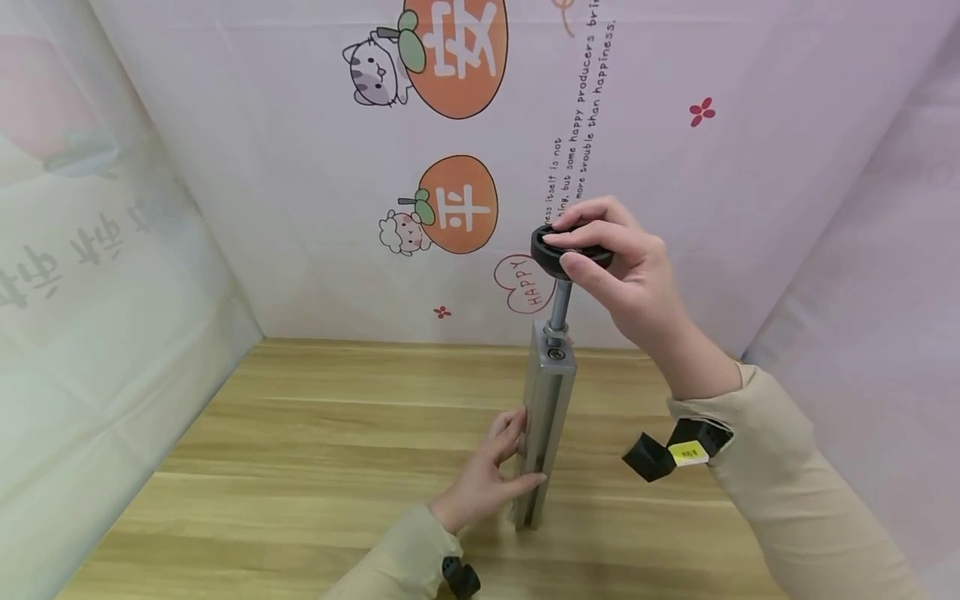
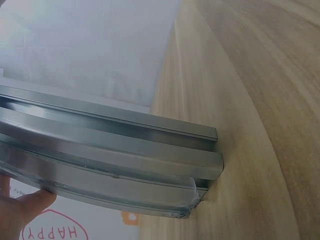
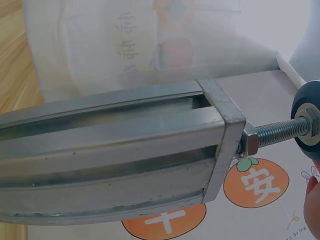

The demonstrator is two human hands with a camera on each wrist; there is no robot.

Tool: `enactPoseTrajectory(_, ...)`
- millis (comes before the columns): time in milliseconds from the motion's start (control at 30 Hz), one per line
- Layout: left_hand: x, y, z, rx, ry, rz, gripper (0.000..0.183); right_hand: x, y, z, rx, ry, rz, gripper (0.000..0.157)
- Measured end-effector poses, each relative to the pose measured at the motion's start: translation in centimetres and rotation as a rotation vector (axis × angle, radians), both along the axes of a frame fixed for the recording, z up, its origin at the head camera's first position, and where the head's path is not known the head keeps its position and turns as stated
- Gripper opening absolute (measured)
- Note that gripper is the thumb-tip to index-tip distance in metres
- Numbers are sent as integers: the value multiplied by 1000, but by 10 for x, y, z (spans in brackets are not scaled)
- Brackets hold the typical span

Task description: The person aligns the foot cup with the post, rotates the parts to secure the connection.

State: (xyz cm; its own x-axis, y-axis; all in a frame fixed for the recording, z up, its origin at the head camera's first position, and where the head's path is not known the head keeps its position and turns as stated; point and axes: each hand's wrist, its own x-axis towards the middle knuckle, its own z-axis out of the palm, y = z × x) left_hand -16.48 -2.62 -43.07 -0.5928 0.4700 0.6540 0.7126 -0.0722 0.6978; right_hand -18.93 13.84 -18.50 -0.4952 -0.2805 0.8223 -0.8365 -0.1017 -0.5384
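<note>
On the left, the left hand (image 1: 483, 479) pinches the lower part of a metal bar (image 1: 559, 408) between thumb and fingers, the bar standing roughly upright on the tabletop (image 1: 300, 450). From its top end rise a nut (image 1: 555, 331) and a threaded bolt (image 1: 559, 302) capped by a round black foot (image 1: 550, 260), whose rim the right hand (image 1: 633, 267) pinches from above. The step looks like turning or adjusting the foot, so the next move likely calls for a steady bar and a small twist.
</note>
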Motion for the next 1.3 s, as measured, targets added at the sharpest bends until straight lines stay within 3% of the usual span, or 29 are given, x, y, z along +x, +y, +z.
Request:
enactPoseTrajectory(100, -1, 0, 1, -5, 30, 8, 96, 1, -1, 2, 27, 15, -52, 15)
enactPoseTrajectory(367, -1, 0, 0, -14, -33, 6, 98, 5, -5, 5, 72, 90, -174, 21)
enactPoseTrajectory(600, -2, 0, 0, -14, -29, 2, 99, 6, -12, 6, 106, 294, -429, 18)
enactPoseTrajectory(767, 0, 0, 1, -21, -63, 0, 98, 4, -18, 6, 68, 377, -520, 24)
enactPoseTrajectory(967, 1, -1, 1, -32, -81, 6, 97, 4, -22, 6, 53, 394, -574, 21)
enactPoseTrajectory(1100, 1, -1, 1, -35, -88, 8, 96, 4, -23, 4, 40, 394, -583, 33)
enactPoseTrajectory(1300, 0, -1, 1, -30, -95, 0, 95, 0, -16, 3, 48, 430, -528, 38)
